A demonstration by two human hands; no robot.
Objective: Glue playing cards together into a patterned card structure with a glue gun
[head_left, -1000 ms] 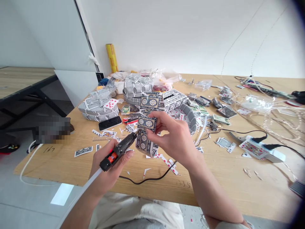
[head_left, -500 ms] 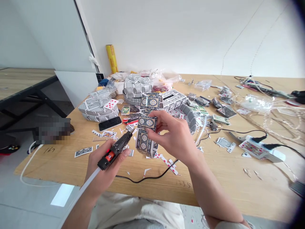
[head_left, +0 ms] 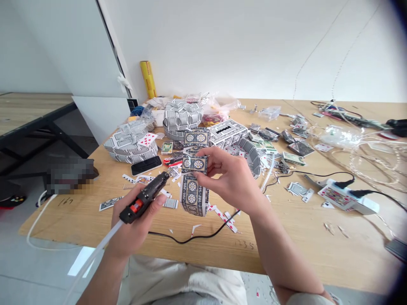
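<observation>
Wooden worktop [head_left: 295,237] strewn with card scraps, cords and stacked card-built pieces. Card structure [head_left: 193,178] stood upright near the front edge, patterned backs facing out. Right hand [head_left: 233,180] pinched its upper block between thumb and fingers. Left hand [head_left: 136,224] clenched around a black glue gun [head_left: 144,197], nozzle aimed toward the structure, just short of it. Black phone [head_left: 146,164] lay behind.

table [head_left: 295,237]: matt wood | card box [head_left: 192,195]: printed paper | glue gun [head_left: 144,198]: black plastic
</observation>
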